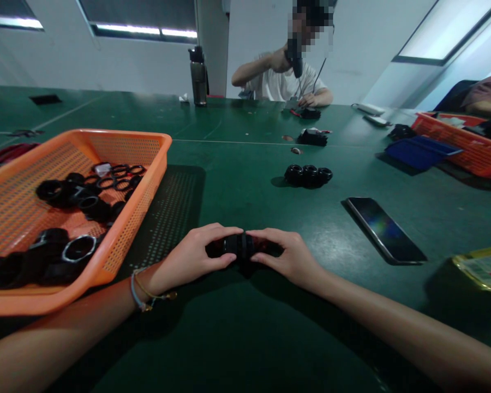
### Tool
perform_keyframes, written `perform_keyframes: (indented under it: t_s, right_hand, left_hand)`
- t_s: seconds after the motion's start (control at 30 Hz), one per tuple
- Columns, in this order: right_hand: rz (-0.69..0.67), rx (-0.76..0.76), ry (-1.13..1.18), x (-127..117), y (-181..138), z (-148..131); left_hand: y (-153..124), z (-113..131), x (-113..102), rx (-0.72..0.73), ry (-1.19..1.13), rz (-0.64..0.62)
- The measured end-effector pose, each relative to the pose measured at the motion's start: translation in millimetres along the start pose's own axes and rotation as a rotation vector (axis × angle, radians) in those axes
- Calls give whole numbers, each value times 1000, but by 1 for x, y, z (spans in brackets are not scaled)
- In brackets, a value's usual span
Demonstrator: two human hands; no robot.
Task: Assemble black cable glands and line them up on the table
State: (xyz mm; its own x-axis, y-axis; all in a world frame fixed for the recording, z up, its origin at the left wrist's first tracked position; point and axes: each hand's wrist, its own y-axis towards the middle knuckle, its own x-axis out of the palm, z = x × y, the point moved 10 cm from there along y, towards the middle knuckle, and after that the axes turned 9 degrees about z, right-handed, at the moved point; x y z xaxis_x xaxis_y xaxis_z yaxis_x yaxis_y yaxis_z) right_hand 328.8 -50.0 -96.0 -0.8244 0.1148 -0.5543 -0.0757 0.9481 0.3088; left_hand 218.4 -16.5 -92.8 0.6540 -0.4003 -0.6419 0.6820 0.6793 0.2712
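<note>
Between my two hands, low over the green table, is a dark cylindrical part with a ring-like band around its middle. My left hand grips its left end between thumb and fingers. On the opposite end, the thumb and fingers of my right hand are closed in the same way. My fingers cover much of the part, so its exact kind cannot be told. Farther back on the table stand several round black parts in a tight row.
An orange basket at left holds black fittings and rings. A phone and a yellow-edged pack lie at right. Behind are a blue tray, a red basket, a bottle and a co-worker holding a dark tool.
</note>
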Motion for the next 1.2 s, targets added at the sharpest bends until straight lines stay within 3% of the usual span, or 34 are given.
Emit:
perform_keyframes:
  t_s: [0.47,0.7,1.2]
  right_hand:
    - [9,-33,-11,-1,0,-2]
    - [29,40,47,-1,-1,5]
    - [7,39,50,0,-1,3]
  left_hand:
    - [0,-1,0,-3,-1,-3]
    - [0,0,0,-10,5,-13]
    - [0,0,1,-11,5,-2]
